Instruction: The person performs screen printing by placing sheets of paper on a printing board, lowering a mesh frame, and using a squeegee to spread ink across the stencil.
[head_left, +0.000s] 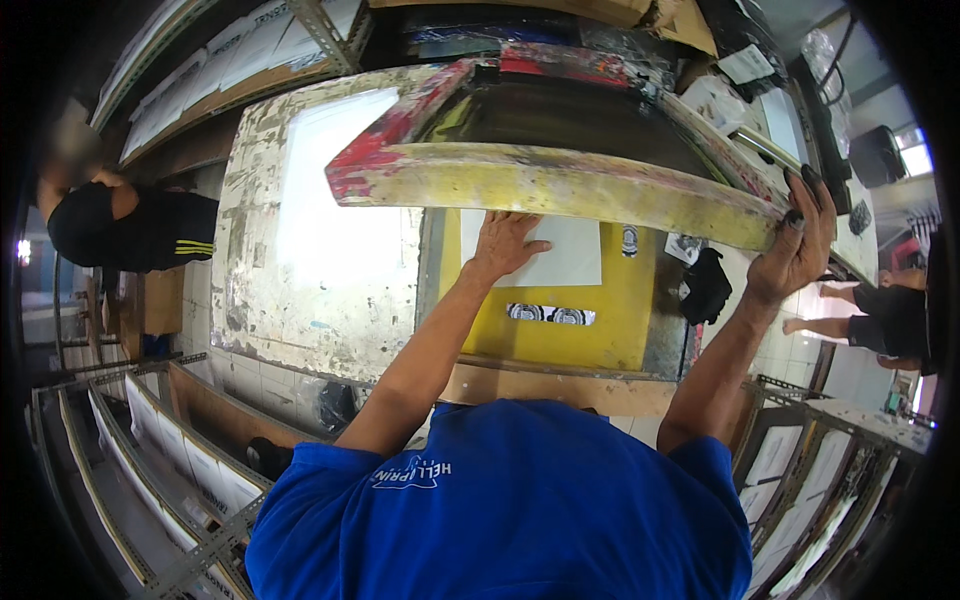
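A wooden screen-printing frame [560,185], stained yellow and red, is tilted up over a yellow board [620,340]. My right hand [795,245] grips its near right corner, with dark stains on the fingertips. Under the raised near edge, my left hand [508,245] lies flat on a white sheet [578,262], fingers stretched out and their tips partly hidden by the frame. On the board, a strip with black round prints [550,314] lies nearer to me, and a smaller printed piece [629,241] sits right of the sheet.
Left of the board stands a paint-spotted table [250,290] bearing a bright white sheet [340,190]. A black cloth [706,287] lies right of the board. Metal racks [150,480] flank me. One person [130,225] is at the far left, another [890,320] at the right.
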